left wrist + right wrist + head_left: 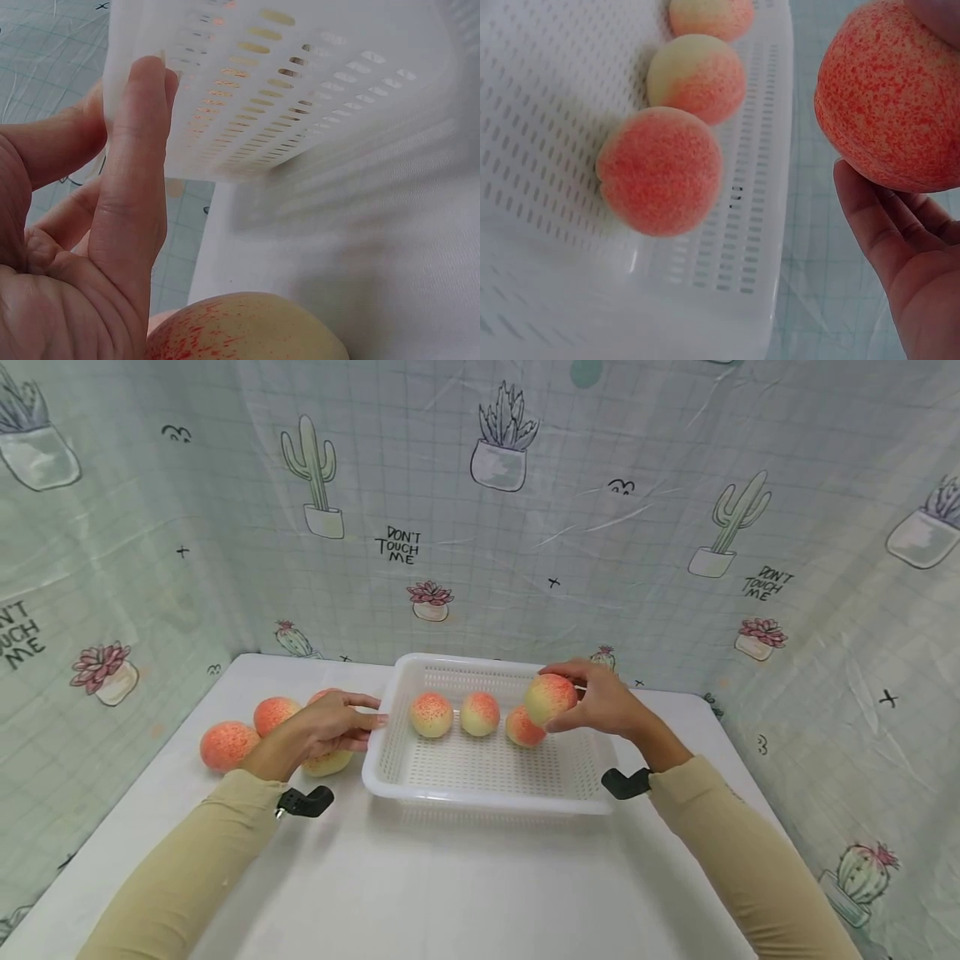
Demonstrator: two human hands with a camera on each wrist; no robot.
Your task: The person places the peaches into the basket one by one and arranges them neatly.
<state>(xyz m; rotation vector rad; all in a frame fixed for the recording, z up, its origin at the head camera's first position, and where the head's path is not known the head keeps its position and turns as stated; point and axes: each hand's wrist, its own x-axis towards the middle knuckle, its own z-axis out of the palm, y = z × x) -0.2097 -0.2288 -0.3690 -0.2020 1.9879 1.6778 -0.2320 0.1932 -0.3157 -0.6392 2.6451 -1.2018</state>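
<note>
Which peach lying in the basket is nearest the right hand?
The head view's rightmost peach inside, partly behind the held one; the others lie farther left.

The white basket (pixel 487 799) has lots of little holes and a smooth rim, and the left hand (pixel 333 722) pinches its left side. Inside, three round peaches sit in a row, yellow with pinky-red speckles: a left peach (pixel 431 716), a middle peach (pixel 480 714) and a right peach (pixel 527 732). The held peach (pixel 550 697), red and yellow too, is up in the right hand (pixel 600 702), hiding part of the right peach from the head view, and four loose peaches (pixel 228 746) lie left of the basket, some partly behind the left hand.
</note>
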